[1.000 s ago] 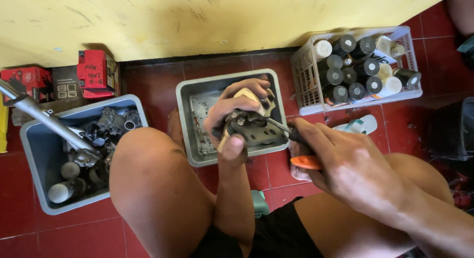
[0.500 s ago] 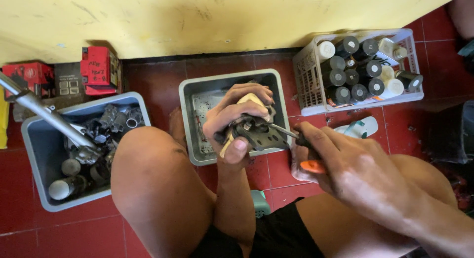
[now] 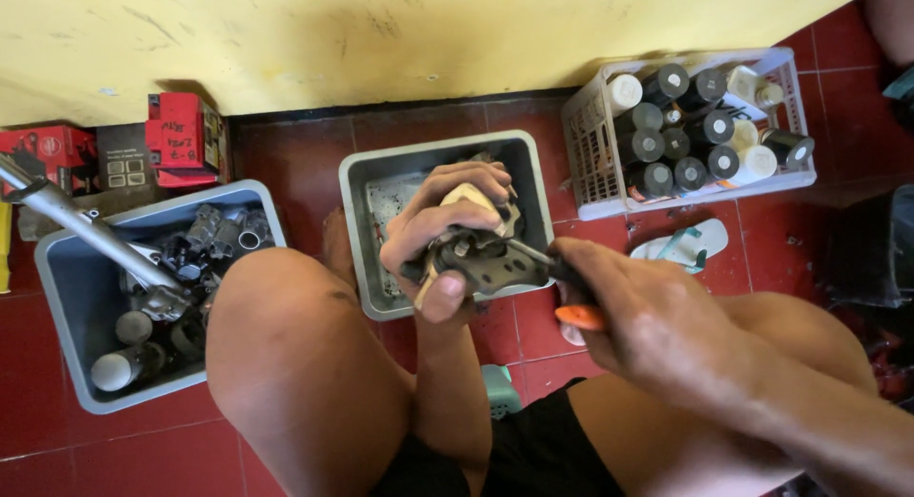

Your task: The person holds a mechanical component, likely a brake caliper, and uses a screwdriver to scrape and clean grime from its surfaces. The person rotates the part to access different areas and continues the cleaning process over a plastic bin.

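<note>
Red floor tiles run up to a scuffed yellow wall, and the person sits low over them with knees apart. Left hand (image 3: 447,235) fingers are wrapped tight around a dark metal part (image 3: 481,254), thumb pressed on its near edge, holding it just above the grey tub (image 3: 367,188). Right hand (image 3: 633,311) fingers are closed on the orange-and-black handle of a screwdriver (image 3: 571,302), whose shaft reaches left from the knuckles so that the tip meets the part's right side. Doing this well seems to call for a steady left grip, the shaft kept in line with the fastener, and firm inward pressure so the tip does not slip toward the left thumb. Beyond the left fingers stands a blue bin (image 3: 67,311) of metal pieces with a long silver tube (image 3: 86,232) slanting out of it; behind it lie red boxes (image 3: 176,135). Past the right fingers, a white basket (image 3: 595,168) holds spray cans, and a sandal (image 3: 681,245) lies nearer.
</note>
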